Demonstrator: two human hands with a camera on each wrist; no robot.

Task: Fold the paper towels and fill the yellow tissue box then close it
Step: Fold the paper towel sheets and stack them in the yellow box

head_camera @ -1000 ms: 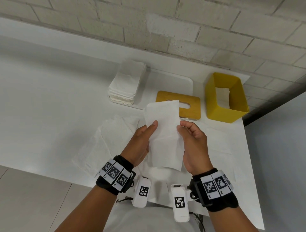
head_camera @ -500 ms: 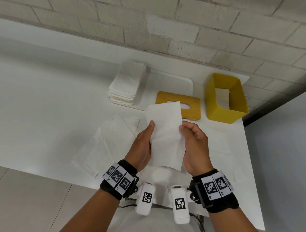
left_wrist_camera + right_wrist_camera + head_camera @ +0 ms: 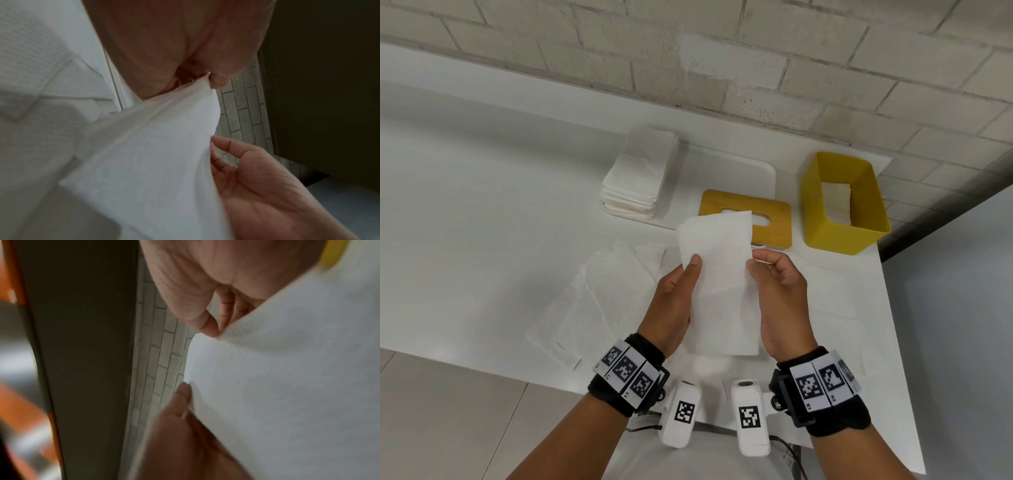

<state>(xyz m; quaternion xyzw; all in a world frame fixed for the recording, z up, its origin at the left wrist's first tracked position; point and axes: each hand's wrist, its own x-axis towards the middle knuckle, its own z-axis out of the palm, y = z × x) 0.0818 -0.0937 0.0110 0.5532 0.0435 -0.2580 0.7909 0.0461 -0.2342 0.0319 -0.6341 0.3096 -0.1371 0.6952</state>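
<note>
I hold a white folded paper towel (image 3: 720, 281) upright above the table's near edge. My left hand (image 3: 681, 291) pinches its left edge with the thumb on the front. My right hand (image 3: 774, 287) pinches its right edge with thumb and forefinger. Both wrist views show the same towel (image 3: 148, 162) (image 3: 287, 378) between the two hands. The yellow tissue box (image 3: 842, 202) stands open at the back right with a folded towel at its bottom. Its wooden slotted lid (image 3: 746, 214) lies flat to the left of the box, partly behind the held towel.
A stack of folded towels (image 3: 637, 181) sits on a white tray (image 3: 739, 178) at the back. Loose unfolded paper towels (image 3: 592, 291) lie on the table at my left and under my hands. A brick wall (image 3: 722, 68) runs behind; the table's right edge (image 3: 893, 342) is close.
The held towel has stayed in place, and its upper left corner has bent over. My left thumb has slid a little lower along the towel's left edge. The right hand has barely moved.
</note>
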